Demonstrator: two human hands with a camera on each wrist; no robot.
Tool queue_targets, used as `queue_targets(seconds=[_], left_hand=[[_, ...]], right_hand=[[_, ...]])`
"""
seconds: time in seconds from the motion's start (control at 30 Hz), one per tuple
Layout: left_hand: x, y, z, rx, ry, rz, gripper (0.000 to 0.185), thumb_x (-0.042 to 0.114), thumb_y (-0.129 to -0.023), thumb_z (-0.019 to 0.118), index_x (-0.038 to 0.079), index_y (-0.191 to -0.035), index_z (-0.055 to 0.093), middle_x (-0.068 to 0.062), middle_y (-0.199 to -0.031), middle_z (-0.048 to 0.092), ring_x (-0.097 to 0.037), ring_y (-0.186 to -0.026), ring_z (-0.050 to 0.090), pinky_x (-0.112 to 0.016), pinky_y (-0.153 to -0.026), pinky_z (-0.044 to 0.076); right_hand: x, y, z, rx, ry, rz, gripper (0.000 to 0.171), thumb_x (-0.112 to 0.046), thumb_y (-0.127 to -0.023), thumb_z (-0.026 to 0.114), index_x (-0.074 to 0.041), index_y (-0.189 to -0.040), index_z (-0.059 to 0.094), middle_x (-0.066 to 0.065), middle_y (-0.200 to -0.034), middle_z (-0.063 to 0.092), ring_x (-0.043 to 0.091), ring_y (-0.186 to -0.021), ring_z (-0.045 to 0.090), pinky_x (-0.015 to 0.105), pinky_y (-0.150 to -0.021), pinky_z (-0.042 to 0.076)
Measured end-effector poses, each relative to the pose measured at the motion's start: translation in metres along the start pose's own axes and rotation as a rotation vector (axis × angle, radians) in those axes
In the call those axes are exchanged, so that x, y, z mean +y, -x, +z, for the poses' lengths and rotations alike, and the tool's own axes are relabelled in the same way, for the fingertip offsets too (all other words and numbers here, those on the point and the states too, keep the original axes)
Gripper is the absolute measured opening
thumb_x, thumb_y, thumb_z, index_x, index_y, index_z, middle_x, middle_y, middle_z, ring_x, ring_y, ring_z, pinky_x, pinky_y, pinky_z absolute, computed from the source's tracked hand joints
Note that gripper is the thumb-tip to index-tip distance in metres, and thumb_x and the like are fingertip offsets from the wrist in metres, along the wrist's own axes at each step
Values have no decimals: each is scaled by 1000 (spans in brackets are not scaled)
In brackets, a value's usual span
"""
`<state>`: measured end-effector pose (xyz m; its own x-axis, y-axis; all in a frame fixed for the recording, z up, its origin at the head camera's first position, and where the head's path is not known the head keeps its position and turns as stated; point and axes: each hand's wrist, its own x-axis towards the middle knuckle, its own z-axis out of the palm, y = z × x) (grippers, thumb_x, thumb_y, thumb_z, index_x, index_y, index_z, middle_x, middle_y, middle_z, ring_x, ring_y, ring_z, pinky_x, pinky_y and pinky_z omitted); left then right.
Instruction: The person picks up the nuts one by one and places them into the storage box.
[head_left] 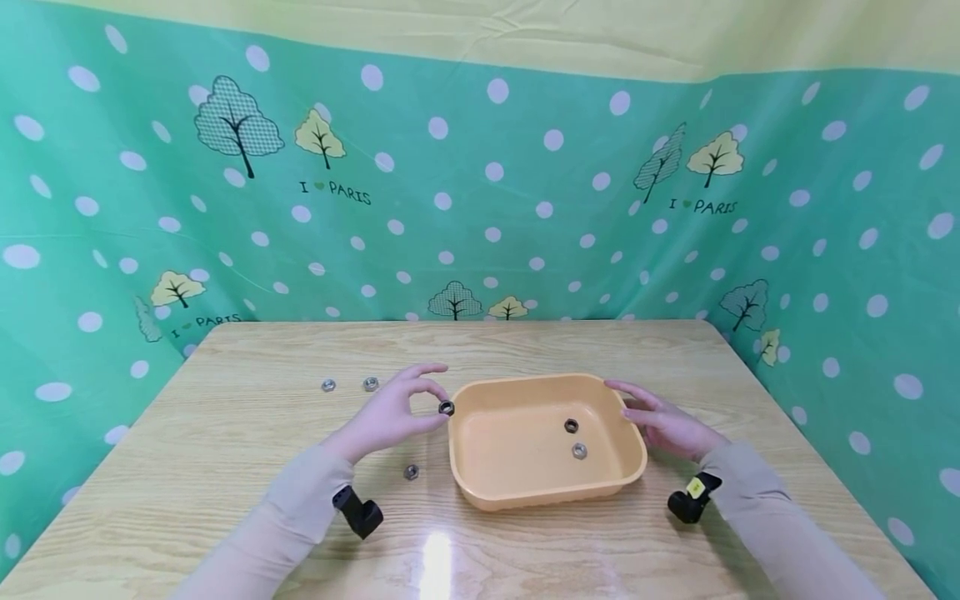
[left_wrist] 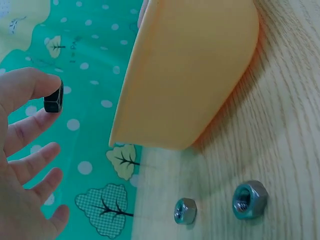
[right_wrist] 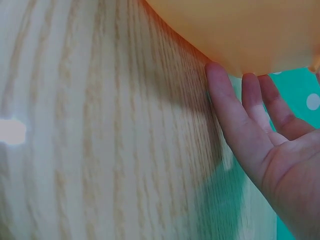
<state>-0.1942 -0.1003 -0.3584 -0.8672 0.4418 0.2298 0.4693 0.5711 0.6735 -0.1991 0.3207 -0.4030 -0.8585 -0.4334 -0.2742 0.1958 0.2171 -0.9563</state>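
Observation:
Between the thumb and index finger of my left hand (head_left: 390, 417) I pinch a black hex nut (head_left: 447, 407). It is just off the left rim of the orange plastic bin (head_left: 510, 492). The left wrist view shows that nut (left_wrist: 53, 97) edge-on, with the other fingers spread. My right hand (head_left: 667, 421) touches the bin's right side. In the right wrist view, its fingers (right_wrist: 227, 97) lie fairly straight against the outer wall. Inside the bin are a black nut (head_left: 572, 425) and a silver nut (head_left: 580, 451).
On the wooden table (head_left: 247, 417), left of the bin, lie two silver nuts, one farther left (head_left: 328, 385) and one closer (head_left: 371, 383). A third nut (head_left: 411, 472) lies near the bin's front left. A green dotted curtain (head_left: 465, 200) hangs behind and along the sides.

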Motion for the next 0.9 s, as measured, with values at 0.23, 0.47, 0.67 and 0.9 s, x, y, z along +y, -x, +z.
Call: queue_targets(seconds=[0.23,0.47,0.67,0.9], left_hand=[[13,-12,3,-39,29,-1,12,18,-79,74,21,-87,67,-5,-142,46,-34,-135,36,-54,-109,32],[22,-24,9,-62,39,28,11,18,-80,74,19,-87,66,-6,-142,46,-34,-135,36,-54,-110,30],[27,-33,13,-82,55,53,11,16,-79,74,16,-87,66,-7,-141,47,-33,-136,35,-52,-112,28],[28,-43,18,-100,34,62,10,17,-80,74,16,-87,67,-8,-141,48,-33,-136,36,-50,-112,29]], right_hand=[[1,-1,0,11,2,2,65,-25,-98,50,-16,-152,14,28,-154,10,26,-128,44,40,-98,47],[0,-2,1,26,7,12,67,-25,-97,51,-16,-152,13,26,-155,11,32,-132,39,42,-100,46],[0,-1,0,16,2,10,68,-25,-97,50,-15,-152,11,26,-155,9,34,-134,37,43,-101,45],[1,-2,0,17,4,13,68,-25,-97,51,-15,-152,12,27,-155,9,32,-133,39,41,-100,46]])
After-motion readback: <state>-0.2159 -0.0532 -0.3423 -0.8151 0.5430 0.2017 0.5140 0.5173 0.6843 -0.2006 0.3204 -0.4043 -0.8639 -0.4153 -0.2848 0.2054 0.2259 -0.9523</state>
